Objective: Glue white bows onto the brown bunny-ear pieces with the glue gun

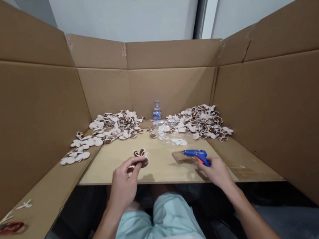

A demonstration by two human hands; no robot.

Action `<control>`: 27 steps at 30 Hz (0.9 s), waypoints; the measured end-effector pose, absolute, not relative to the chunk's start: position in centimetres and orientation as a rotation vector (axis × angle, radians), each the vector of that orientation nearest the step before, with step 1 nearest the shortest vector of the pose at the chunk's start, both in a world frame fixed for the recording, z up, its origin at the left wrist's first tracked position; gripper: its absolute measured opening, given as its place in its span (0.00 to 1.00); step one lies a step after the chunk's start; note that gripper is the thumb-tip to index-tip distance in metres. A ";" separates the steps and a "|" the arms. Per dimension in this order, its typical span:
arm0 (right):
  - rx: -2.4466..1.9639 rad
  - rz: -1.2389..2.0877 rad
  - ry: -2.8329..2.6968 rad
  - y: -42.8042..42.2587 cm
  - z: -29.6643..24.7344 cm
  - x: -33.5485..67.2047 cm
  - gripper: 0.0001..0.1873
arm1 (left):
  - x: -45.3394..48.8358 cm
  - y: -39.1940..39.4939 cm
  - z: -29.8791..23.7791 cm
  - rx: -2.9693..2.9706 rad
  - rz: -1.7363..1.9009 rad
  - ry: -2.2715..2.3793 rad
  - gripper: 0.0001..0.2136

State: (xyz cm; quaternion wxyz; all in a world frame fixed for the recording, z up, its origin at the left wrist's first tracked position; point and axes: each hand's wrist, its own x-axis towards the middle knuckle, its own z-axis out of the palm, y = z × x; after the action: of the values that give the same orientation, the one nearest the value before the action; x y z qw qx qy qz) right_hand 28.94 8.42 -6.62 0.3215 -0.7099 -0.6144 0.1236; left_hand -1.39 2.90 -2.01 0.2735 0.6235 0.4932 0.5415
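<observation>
My left hand (124, 183) pinches a small cutout (140, 157) with brown and white layers, shaped like a pair of rounded ears, just above the near edge of a pale wooden board (155, 169). My right hand (217, 174) grips a blue hot glue gun (198, 156) with an orange trigger. Its nozzle points left, over a small tan scrap (179, 157) on the board. About 120 pixels of board separate the nozzle from the held cutout.
Two heaped piles of similar cutouts (106, 129) (199, 123) lie at the board's far side, around a plastic water bottle (156, 110). Cardboard panels (23, 109) wall the left, back and right. A red tool (9, 228) lies on the left cardboard ledge (26, 217).
</observation>
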 end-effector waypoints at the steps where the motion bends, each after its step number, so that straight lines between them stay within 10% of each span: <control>1: -1.891 0.305 -1.615 8.8 -7.2 29.1 0.15 | -1.4 2.8 -1.8 1.661 1.451 1.304 0.09; 14: -1.858 -0.076 -1.632 8.8 -10.2 28.5 0.26 | -2.4 2.3 -0.4 1.525 1.502 1.165 0.05; 27: -1.106 0.147 -2.269 11.5 -10.2 11.9 0.09 | -4.2 1.6 0.3 1.377 1.747 1.187 0.07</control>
State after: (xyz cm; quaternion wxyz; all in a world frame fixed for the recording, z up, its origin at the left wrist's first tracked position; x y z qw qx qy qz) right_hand 11.90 11.51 -10.18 0.3017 -0.4170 -0.8556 0.0555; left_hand -4.19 1.65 0.30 0.3055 0.5201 0.4482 0.6598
